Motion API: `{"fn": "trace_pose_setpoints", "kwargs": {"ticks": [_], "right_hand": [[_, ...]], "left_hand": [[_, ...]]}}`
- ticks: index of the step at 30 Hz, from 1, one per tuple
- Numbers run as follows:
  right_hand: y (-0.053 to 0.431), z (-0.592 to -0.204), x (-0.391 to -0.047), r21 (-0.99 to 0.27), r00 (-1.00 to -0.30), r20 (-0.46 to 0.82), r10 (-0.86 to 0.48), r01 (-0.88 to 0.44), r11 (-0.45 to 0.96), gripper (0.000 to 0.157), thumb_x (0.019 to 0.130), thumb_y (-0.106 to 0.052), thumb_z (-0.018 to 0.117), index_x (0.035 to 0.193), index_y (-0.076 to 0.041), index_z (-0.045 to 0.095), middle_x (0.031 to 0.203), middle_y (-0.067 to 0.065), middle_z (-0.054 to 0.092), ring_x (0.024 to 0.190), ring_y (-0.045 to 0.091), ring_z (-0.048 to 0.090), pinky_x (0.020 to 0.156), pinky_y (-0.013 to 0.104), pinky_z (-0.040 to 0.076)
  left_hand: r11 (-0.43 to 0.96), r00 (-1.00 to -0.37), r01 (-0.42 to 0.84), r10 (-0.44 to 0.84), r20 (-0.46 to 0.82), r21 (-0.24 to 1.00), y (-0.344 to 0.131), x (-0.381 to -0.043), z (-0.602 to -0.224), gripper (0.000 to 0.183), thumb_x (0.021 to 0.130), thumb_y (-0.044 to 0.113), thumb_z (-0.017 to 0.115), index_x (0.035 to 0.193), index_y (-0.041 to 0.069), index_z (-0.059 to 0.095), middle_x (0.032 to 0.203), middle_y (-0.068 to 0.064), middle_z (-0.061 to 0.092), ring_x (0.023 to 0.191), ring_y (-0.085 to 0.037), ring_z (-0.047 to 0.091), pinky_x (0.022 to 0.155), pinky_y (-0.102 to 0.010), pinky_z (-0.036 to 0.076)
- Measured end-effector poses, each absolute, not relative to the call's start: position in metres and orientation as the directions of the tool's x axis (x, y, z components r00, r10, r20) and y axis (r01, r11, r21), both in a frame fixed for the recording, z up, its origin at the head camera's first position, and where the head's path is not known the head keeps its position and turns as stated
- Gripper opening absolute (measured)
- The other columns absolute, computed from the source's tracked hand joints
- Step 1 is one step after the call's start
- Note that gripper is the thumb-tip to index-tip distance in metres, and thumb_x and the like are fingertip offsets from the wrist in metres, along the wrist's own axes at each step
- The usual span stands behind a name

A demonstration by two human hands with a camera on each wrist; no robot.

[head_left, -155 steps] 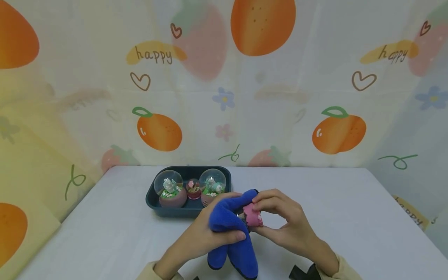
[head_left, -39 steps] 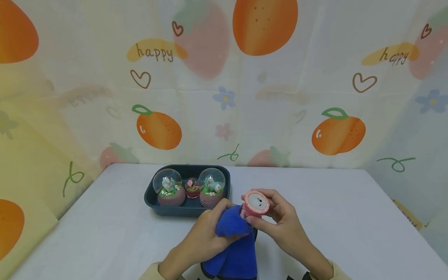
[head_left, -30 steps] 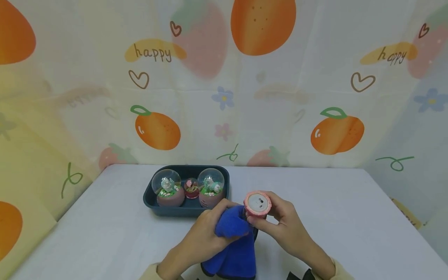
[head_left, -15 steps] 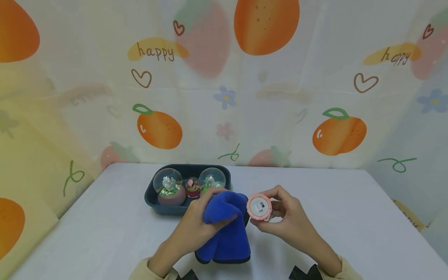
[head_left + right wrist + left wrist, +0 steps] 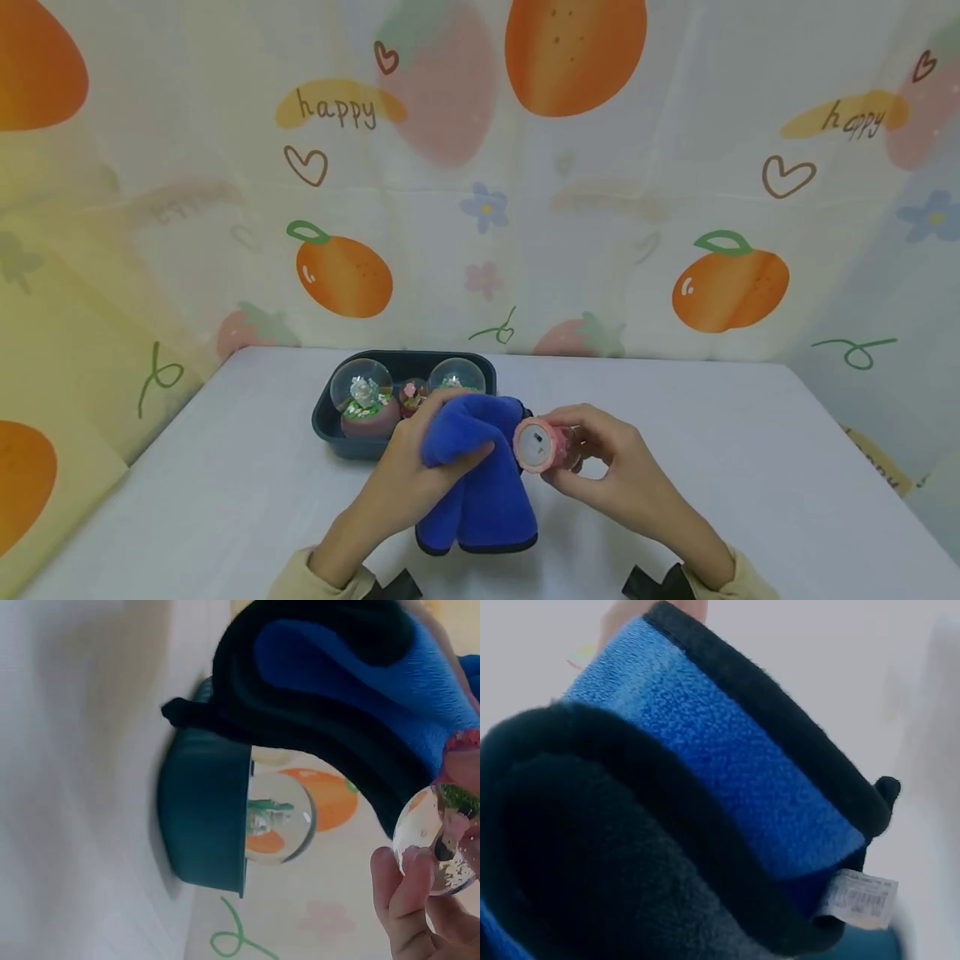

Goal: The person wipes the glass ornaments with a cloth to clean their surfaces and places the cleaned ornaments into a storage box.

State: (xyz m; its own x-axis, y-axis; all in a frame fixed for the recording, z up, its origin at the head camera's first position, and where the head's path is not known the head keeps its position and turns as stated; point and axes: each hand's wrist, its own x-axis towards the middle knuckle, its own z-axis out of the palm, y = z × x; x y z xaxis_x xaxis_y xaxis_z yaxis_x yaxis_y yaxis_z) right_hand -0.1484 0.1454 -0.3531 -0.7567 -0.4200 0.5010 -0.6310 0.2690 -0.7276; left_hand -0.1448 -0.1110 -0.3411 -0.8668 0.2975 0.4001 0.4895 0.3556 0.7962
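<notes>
In the head view my left hand [image 5: 401,475] grips a bunched blue cloth [image 5: 491,492] with dark edging, its lower folds hanging above the table. My right hand [image 5: 618,471] holds a small snow globe [image 5: 536,445] by its glass end, with the pink base turned left and its pale underside showing. The base is close beside the cloth; whether they touch is unclear. In the right wrist view fingertips surround the clear glass ball [image 5: 417,829]. The left wrist view is mostly filled by the cloth [image 5: 705,742] and its white label [image 5: 861,898].
Behind the left hand stands a dark teal tray [image 5: 352,447] on the white table [image 5: 720,450]. It holds a large snow globe [image 5: 367,400], a tiny one [image 5: 412,395] and another large one [image 5: 455,373], partly hidden by the hand. A fruit-patterned curtain [image 5: 570,250] hangs behind.
The pink base's underside has turned into view, and the base now points left. My left hand and the cloth have moved left and up, covering more of the tray's right-hand globe.
</notes>
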Motion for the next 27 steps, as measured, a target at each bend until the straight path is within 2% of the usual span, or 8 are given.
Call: {"fn": "trace_pose_setpoints", "kwargs": {"ticks": [3, 6, 10, 12, 15, 21, 24, 27], "right_hand": [[0.145, -0.353, -0.148, -0.734, -0.766, 0.476, -0.432, -0.617, 0.284, 0.046, 0.081, -0.005, 0.079, 0.122, -0.015, 0.062, 0.101, 0.002, 0.068, 0.076, 0.008, 0.062, 0.064, 0.024, 0.056], [0.143, -0.354, -0.148, -0.726, -0.755, 0.473, -0.454, -0.626, 0.283, 0.044, 0.081, -0.009, 0.081, 0.12, -0.014, 0.062, 0.096, 0.001, 0.068, 0.075, 0.007, 0.062, 0.061, 0.024, 0.055], [0.14, -0.357, -0.148, -0.66, -0.675, 0.55, -0.492, -0.712, 0.239, 0.043, 0.079, -0.01, 0.083, 0.116, -0.012, 0.062, 0.09, 0.0, 0.066, 0.073, 0.008, 0.059, 0.058, 0.023, 0.053], [0.139, -0.358, -0.148, -0.62, -0.624, 0.596, -0.506, -0.758, 0.205, 0.043, 0.078, -0.009, 0.084, 0.115, -0.011, 0.063, 0.09, 0.001, 0.065, 0.073, 0.009, 0.057, 0.057, 0.023, 0.053], [0.138, -0.359, -0.148, -0.593, -0.577, 0.627, -0.523, -0.789, 0.159, 0.045, 0.077, -0.008, 0.084, 0.116, -0.011, 0.063, 0.094, 0.003, 0.066, 0.074, 0.01, 0.057, 0.058, 0.023, 0.053], [0.14, -0.358, -0.147, -0.631, -0.57, 0.611, -0.55, -0.77, 0.096, 0.045, 0.08, -0.006, 0.081, 0.119, -0.01, 0.06, 0.108, 0.008, 0.069, 0.082, 0.009, 0.064, 0.067, 0.026, 0.059], [0.141, -0.357, -0.147, -0.642, -0.569, 0.61, -0.552, -0.763, 0.077, 0.045, 0.08, -0.003, 0.081, 0.12, -0.009, 0.06, 0.11, 0.01, 0.069, 0.084, 0.009, 0.065, 0.069, 0.028, 0.06], [0.142, -0.356, -0.147, -0.652, -0.584, 0.605, -0.542, -0.753, 0.084, 0.046, 0.079, -0.002, 0.081, 0.119, -0.01, 0.06, 0.112, 0.011, 0.068, 0.083, 0.009, 0.067, 0.068, 0.028, 0.06]], "left_hand": [[0.327, -0.879, 0.458, 0.304, 0.367, 0.827, -0.112, -0.144, -0.34, 0.049, 0.092, 0.02, 0.071, 0.136, 0.019, 0.049, 0.129, -0.009, 0.064, 0.114, -0.033, 0.065, 0.09, -0.058, 0.054], [0.29, -0.873, 0.432, 0.373, 0.316, 0.854, -0.111, -0.143, -0.341, 0.052, 0.094, 0.021, 0.069, 0.14, 0.021, 0.044, 0.134, -0.008, 0.06, 0.119, -0.033, 0.062, 0.093, -0.058, 0.053], [0.295, -0.837, 0.431, 0.485, 0.255, 0.853, -0.107, -0.142, -0.344, 0.057, 0.094, 0.027, 0.069, 0.142, 0.026, 0.038, 0.138, -0.006, 0.057, 0.123, -0.032, 0.06, 0.094, -0.059, 0.052], [0.312, -0.83, 0.436, 0.502, 0.244, 0.844, -0.104, -0.141, -0.346, 0.059, 0.092, 0.03, 0.071, 0.141, 0.028, 0.039, 0.137, -0.005, 0.058, 0.122, -0.031, 0.06, 0.093, -0.058, 0.053], [0.31, -0.819, 0.484, 0.489, 0.299, 0.819, -0.103, -0.142, -0.348, 0.055, 0.09, 0.026, 0.073, 0.137, 0.025, 0.044, 0.133, -0.004, 0.061, 0.118, -0.028, 0.063, 0.092, -0.055, 0.055], [0.242, -0.747, 0.637, 0.43, 0.508, 0.732, -0.103, -0.145, -0.35, 0.038, 0.09, 0.006, 0.069, 0.126, 0.015, 0.058, 0.122, -0.007, 0.067, 0.109, -0.02, 0.064, 0.093, -0.043, 0.055], [0.231, -0.736, 0.653, 0.419, 0.532, 0.721, -0.104, -0.145, -0.351, 0.035, 0.093, 0.004, 0.065, 0.126, 0.013, 0.058, 0.12, -0.007, 0.068, 0.108, -0.018, 0.065, 0.093, -0.037, 0.054], [0.242, -0.771, 0.612, 0.392, 0.501, 0.753, -0.105, -0.145, -0.351, 0.035, 0.094, 0.009, 0.065, 0.128, 0.014, 0.056, 0.122, -0.005, 0.068, 0.108, -0.016, 0.066, 0.093, -0.038, 0.055]]}}
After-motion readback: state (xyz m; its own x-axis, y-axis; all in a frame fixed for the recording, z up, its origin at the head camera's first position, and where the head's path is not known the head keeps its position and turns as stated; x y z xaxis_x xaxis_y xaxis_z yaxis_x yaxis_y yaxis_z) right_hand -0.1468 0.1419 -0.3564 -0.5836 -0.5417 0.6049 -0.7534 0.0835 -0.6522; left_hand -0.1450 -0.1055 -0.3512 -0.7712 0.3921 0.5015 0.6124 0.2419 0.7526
